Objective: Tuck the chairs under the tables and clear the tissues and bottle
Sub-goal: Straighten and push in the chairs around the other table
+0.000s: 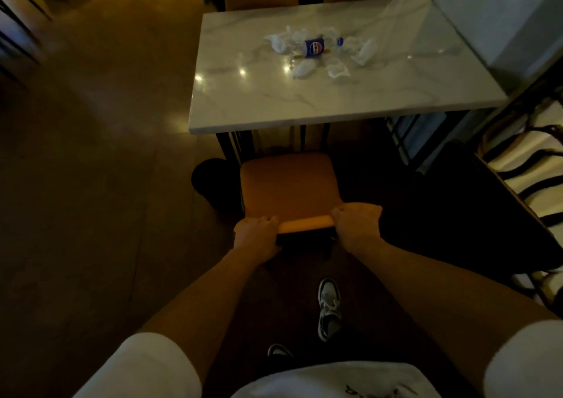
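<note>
The only marking stood on the plastic bottle (316, 46) lying on its side near the middle of the marble table (396, 93), toward its far edge: a blue label bearing a round red, white and blue emblem. No letters or numbers on it were legible.

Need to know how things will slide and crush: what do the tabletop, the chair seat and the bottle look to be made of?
Tabletop: looks like polished marble or a marble-look slab; grey veins and sharp light reflections.
Chair seat: orange padded upholstery, smooth, possibly faux leather; both hands grip its backrest.
Bottle: clear thin plastic with a blue label, lying on its side among crumpled white tissues.
</note>
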Tool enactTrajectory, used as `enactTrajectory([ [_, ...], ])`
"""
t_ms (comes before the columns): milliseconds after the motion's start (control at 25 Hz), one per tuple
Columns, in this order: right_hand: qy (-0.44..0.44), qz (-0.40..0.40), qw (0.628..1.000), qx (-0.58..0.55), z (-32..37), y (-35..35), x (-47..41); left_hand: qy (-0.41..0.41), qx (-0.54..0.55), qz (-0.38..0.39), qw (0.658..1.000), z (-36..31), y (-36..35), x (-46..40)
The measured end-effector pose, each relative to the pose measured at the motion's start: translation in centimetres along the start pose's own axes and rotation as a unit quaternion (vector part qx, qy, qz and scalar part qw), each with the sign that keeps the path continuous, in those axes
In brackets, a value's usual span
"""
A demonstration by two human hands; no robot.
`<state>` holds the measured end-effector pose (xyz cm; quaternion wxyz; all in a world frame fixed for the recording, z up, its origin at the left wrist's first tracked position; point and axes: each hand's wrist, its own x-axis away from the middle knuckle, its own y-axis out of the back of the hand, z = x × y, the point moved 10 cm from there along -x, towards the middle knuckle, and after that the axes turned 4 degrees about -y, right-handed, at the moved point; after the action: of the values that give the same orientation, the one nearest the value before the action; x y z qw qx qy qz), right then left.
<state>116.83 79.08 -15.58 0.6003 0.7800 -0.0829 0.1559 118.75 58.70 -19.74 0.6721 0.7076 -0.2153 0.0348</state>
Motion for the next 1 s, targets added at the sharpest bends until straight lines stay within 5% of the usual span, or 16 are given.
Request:
enactTrajectory([
  [1000, 0.021, 0.006, 1.000, -0.008, 1.3, 3.8, -10.1, 0.015, 0.008, -0.014, 1.000, 4.4, 5.1, -9.0],
])
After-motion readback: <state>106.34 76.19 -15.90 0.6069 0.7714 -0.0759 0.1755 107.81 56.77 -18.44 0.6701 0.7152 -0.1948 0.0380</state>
